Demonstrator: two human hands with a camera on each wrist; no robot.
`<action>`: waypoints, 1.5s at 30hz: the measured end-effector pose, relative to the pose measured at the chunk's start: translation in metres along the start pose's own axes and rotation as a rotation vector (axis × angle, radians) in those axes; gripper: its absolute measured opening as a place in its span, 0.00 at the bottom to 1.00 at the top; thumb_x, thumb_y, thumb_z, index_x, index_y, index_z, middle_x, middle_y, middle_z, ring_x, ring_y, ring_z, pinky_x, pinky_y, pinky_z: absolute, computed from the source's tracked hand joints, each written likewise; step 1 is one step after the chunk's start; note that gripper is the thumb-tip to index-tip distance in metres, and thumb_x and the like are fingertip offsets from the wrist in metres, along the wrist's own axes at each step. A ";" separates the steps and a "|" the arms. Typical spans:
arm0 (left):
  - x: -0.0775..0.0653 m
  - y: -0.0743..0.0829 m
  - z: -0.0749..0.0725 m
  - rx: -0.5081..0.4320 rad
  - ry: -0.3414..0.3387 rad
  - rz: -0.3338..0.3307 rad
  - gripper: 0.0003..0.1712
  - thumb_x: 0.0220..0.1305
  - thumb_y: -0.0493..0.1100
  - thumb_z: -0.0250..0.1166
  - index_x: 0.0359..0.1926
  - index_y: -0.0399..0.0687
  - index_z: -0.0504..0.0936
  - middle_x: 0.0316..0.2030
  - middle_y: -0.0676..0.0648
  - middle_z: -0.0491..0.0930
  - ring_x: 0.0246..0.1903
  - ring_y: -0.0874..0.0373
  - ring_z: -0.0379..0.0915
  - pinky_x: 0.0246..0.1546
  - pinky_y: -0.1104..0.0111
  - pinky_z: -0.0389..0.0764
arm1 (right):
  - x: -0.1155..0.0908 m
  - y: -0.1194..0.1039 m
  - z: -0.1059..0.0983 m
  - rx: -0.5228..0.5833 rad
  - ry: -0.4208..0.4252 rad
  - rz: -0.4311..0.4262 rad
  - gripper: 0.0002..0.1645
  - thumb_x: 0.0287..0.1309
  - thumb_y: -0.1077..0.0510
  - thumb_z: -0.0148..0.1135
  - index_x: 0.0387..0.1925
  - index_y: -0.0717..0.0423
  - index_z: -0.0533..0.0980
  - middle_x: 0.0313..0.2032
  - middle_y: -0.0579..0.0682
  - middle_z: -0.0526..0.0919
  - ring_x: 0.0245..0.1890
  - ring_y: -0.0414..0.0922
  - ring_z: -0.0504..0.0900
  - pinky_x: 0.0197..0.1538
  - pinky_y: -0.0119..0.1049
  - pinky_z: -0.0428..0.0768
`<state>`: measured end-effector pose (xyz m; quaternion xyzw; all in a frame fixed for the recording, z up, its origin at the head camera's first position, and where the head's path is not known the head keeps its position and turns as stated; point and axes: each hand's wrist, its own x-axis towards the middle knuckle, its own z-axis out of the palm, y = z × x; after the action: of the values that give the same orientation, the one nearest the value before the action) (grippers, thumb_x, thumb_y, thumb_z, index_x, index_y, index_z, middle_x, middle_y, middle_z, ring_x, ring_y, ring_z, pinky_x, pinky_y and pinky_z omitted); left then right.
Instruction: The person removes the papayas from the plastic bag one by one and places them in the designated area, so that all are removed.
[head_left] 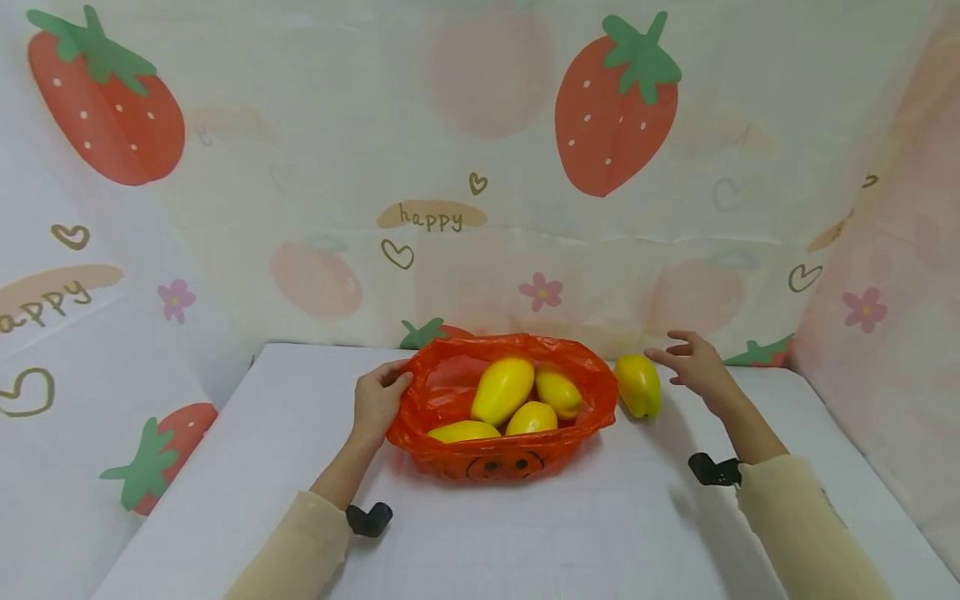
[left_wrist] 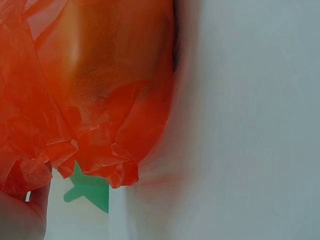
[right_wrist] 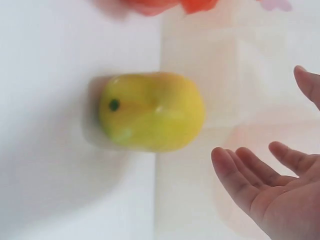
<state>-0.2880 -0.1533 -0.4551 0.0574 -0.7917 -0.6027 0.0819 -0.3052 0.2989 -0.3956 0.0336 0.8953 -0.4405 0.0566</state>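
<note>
A red plastic bag (head_left: 487,458) with a drawn smiling face stands on the table, its mouth spread wide. Several smooth yellow mango-like fruits (head_left: 504,390) lie inside. My left hand (head_left: 378,404) pinches the bag's left rim between thumb and fingers; in the left wrist view the thumb side of the hand (left_wrist: 22,215) shows beside crumpled plastic. Just right of the bag sits another yellow fruit (head_left: 637,386), with ridged sides and a dark green spot (right_wrist: 114,105) at one end. Near it, apart from it, my right hand (head_left: 693,367) hovers with fingers spread, holding nothing.
The white tabletop (head_left: 510,550) meets a hanging cloth (head_left: 337,192) printed with strawberries, hearts and flowers along its back edge. More printed cloth rises at both sides. A black wrist mount (head_left: 369,520) sits at the left cuff, another black mount (head_left: 714,470) at the right.
</note>
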 end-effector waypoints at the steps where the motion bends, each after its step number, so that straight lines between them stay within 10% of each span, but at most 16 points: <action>1: 0.000 0.000 0.000 0.000 -0.001 0.000 0.18 0.70 0.40 0.57 0.58 0.43 0.79 0.54 0.38 0.81 0.52 0.46 0.77 0.57 0.55 0.80 | -0.001 -0.002 0.000 0.005 0.006 -0.004 0.53 0.64 0.36 0.55 0.74 0.63 0.46 0.69 0.73 0.57 0.64 0.66 0.67 0.62 0.54 0.75; 45: -0.002 0.001 0.001 -0.001 -0.013 -0.006 0.19 0.71 0.40 0.57 0.60 0.44 0.78 0.55 0.39 0.80 0.51 0.47 0.76 0.57 0.56 0.79 | -0.028 -0.134 0.071 -0.135 -0.168 -0.394 0.37 0.59 0.50 0.66 0.66 0.55 0.65 0.61 0.60 0.74 0.61 0.58 0.73 0.62 0.53 0.77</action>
<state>-0.2862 -0.1513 -0.4548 0.0557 -0.7917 -0.6038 0.0748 -0.2871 0.1609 -0.3292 -0.1825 0.9043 -0.3832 0.0460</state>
